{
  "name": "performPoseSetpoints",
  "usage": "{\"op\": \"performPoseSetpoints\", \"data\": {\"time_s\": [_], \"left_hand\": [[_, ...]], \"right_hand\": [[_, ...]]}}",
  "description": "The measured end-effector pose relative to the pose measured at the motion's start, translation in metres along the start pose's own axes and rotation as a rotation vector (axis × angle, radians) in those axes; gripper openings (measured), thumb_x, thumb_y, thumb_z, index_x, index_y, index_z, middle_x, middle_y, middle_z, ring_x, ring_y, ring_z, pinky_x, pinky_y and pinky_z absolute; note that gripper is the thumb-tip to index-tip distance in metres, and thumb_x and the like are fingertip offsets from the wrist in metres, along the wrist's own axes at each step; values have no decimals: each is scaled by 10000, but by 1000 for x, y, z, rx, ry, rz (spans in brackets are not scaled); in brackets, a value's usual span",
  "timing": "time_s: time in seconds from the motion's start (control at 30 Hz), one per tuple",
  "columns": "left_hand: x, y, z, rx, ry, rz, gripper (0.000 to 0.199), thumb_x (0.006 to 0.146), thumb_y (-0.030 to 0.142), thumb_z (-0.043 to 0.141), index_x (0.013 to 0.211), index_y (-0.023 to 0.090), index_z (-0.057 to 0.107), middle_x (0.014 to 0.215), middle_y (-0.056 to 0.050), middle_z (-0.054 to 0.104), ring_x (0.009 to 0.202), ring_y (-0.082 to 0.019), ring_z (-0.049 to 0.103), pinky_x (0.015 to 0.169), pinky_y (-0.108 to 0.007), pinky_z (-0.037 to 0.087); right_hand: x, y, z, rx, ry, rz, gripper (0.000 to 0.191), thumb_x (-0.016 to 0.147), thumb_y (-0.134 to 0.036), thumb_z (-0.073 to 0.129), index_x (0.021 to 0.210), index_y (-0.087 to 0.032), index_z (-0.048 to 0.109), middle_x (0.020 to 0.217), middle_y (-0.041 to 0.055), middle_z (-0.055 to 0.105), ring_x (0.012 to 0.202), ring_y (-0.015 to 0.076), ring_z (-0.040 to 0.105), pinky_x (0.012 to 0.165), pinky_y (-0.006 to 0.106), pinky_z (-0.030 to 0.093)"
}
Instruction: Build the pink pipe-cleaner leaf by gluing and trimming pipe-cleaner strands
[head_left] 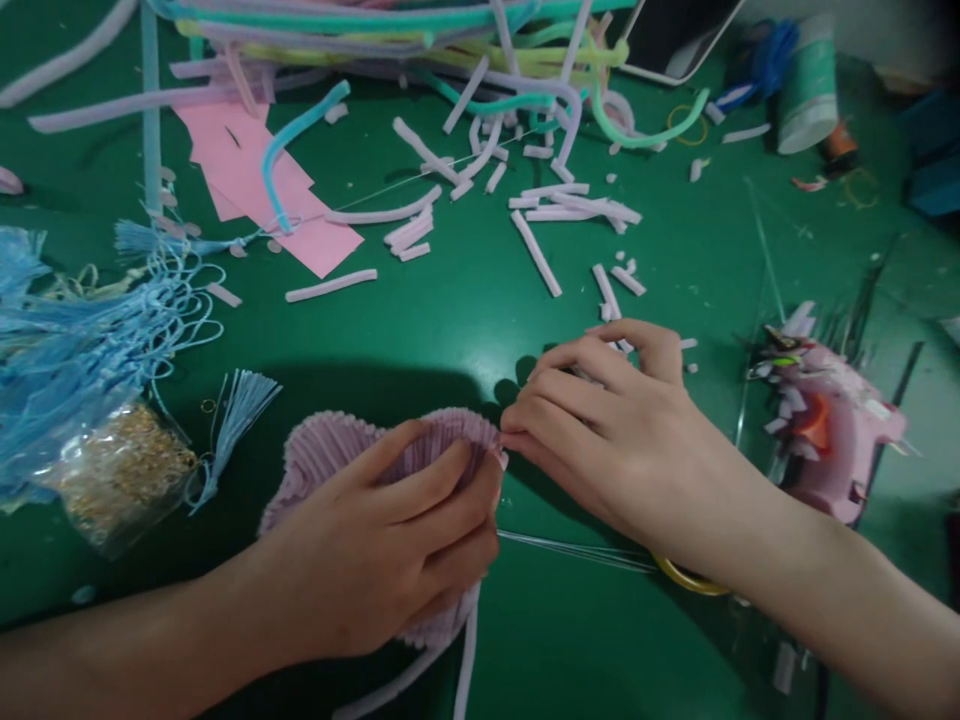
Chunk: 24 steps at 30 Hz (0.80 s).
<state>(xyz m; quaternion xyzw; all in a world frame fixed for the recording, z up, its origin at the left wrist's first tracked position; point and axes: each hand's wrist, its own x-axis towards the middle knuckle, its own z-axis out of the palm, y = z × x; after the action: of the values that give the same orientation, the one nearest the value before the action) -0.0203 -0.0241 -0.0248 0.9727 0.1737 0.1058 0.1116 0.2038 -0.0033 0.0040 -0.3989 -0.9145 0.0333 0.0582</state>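
Observation:
A ribbed, pale purple fuzzy piece (322, 455) lies on the green table at the lower centre, with two long strands trailing from its bottom. My left hand (405, 530) rests over it, fingers bent round its right part and gripping it. At the piece's upper right edge, the fingertips of my right hand (607, 420) are pinched together; whatever is between them is too small to make out. Thin clear strands (577, 548) run from the piece towards a yellow ring (697, 580), partly hidden under my right wrist.
Cut purple stem bits (536, 253) and pink paper (300, 225) lie ahead, with coloured stems (420, 40) behind. Blue tassels (82, 340) and a bag of gold pieces (124, 470) are left. A pink glue gun (840, 430), white bottle (808, 90) and phone (679, 35) are right.

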Motion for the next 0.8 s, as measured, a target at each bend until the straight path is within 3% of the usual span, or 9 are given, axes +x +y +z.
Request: {"op": "performPoseSetpoints", "data": {"time_s": [0.17,0.33,0.6,0.8], "left_hand": [[1,1,-2,-2,-4,-31,257,974,236,404,1077,170,630,1331,-85,581,1200,-262,499,1027,-502,393],[2,-3,-4,29,5,31,269,961,213,414,1108,128,624,1310,-116,589,1167,-280,543,980,-507,447],[2,-4,-1,25,36,32,256,957,259,439,1093,148,626,1299,-107,602,1142,-276,544,975,-495,428],[3,-3,-1,18,18,40,250,958,270,429,1083,173,623,1279,-86,601,1158,-268,526,975,-496,419]], "right_hand": [[-2,1,2,28,8,2,198,931,-86,500,870,-204,647,866,24,714,851,186,623,880,427,395],[-6,1,4,91,36,-3,231,943,-68,462,862,-171,653,853,38,706,826,172,610,812,377,427],[-9,4,7,284,11,5,187,905,-42,487,849,-111,653,826,94,662,743,171,562,684,320,480],[-6,-4,1,132,-29,-24,223,914,-56,468,831,-113,667,773,82,647,717,180,577,648,316,490]]}}
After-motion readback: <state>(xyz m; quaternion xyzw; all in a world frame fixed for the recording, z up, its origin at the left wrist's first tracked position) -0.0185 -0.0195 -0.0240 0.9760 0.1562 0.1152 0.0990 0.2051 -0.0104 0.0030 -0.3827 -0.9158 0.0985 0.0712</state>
